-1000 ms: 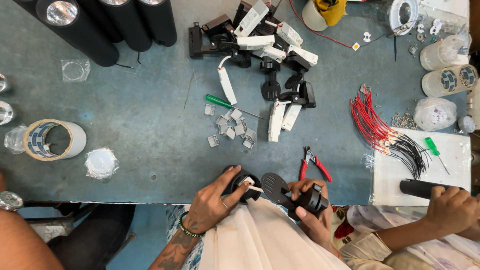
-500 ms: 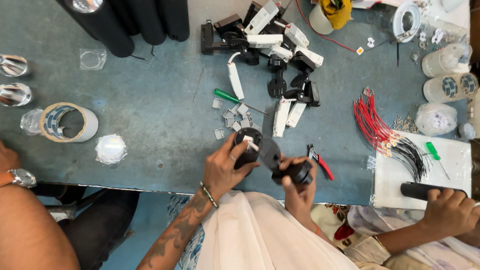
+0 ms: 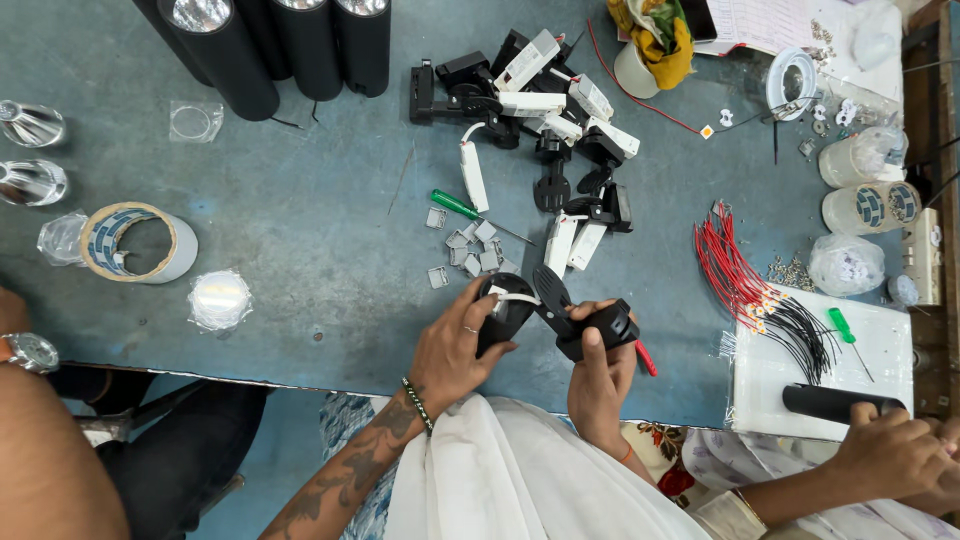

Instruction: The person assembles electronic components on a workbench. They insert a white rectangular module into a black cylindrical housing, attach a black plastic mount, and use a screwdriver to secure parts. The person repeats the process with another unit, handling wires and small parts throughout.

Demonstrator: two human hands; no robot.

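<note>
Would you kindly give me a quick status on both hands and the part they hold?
Left hand grips round black housing. Right hand grips black bracket body. Red-handled pliers beside right hand; small grey clips just beyond.

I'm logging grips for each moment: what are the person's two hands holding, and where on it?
One black lamp fixture: left hand grips its round head, right hand its boxy black base.

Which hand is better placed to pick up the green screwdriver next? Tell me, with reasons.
Left, probably. The left hand lies nearer the green screwdriver, which sits up and left of the black fitting that both hands hold. The right hand grips the fitting's far end and would have to cross over it.
</note>
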